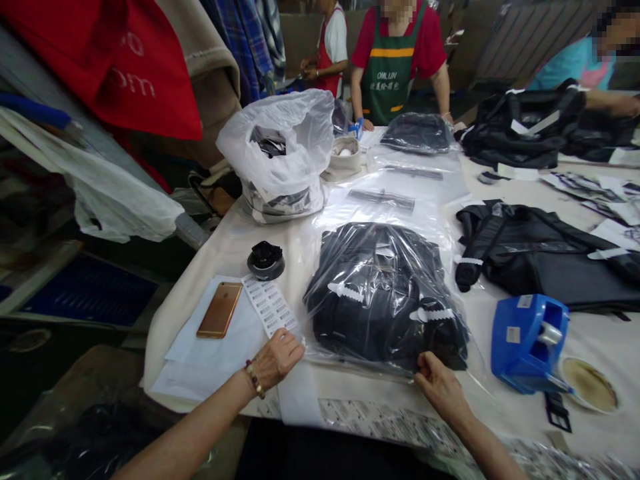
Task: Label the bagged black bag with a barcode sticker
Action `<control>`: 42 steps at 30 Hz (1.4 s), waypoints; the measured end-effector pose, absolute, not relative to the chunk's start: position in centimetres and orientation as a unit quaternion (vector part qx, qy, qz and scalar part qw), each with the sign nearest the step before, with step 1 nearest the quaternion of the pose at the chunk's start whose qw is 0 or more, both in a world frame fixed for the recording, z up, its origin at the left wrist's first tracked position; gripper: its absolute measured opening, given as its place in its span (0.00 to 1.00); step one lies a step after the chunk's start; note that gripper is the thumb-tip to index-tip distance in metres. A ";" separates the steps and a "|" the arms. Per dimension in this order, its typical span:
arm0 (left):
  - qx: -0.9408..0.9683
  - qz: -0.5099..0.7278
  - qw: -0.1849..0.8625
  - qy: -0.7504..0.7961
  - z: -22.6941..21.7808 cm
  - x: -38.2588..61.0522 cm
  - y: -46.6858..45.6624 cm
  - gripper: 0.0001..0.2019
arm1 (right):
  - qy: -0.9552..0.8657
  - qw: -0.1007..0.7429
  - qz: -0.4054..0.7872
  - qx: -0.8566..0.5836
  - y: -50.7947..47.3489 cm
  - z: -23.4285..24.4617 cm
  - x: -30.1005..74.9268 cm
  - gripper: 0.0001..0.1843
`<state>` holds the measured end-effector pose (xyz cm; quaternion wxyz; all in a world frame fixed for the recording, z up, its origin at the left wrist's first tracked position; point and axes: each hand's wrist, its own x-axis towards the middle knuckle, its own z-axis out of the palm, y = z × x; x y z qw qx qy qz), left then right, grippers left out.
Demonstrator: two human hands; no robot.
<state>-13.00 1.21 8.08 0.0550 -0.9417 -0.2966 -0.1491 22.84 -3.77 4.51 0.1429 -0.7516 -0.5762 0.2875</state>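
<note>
In the head view a black backpack (370, 320) lies inside a clear plastic bag (383, 237), with white paper-like strips around its straps. My left hand (277, 360) is closed at the bag's near left corner, its fingertips curled on the plastic edge. A beaded bracelet circles that wrist. My right hand (440, 383) pinches the bag's near edge, right of the middle. Just beyond my left hand is a sheet of barcode stickers (270, 307). A gold phone (220, 310) rests on pale paper (190, 353) to the left.
A blue tape dispenser (525, 340) and a tape roll (590, 385) stand at right. Another black backpack (540, 250) lies behind them. At back left are a white plastic sack (280, 147) and a black tape roll (266, 260). A person in a green apron (390, 73) stands across the table.
</note>
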 end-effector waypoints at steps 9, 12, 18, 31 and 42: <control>-0.932 -0.158 0.065 -0.319 6.7 -12.5 1.9 0.11 | -0.578 0.151 0.289 -0.748 -3.8 4.7 22.8 0.06; -0.935 -0.159 0.072 -0.308 6.4 -12.4 2.4 0.11 | -0.578 0.152 0.292 -0.747 -3.8 4.7 22.8 0.06; -0.953 -0.138 0.063 -0.263 6.7 -12.6 2.8 0.16 | -0.573 0.155 0.295 -0.749 -3.8 4.6 22.9 0.07; -0.956 0.008 0.061 -0.285 4.7 -12.7 1.4 0.09 | -0.572 0.145 0.300 -0.749 -3.8 4.6 22.9 0.06; -0.961 -0.080 0.056 -0.261 7.2 -12.4 1.0 0.11 | -0.577 0.138 0.299 -0.747 -3.9 4.1 23.1 0.07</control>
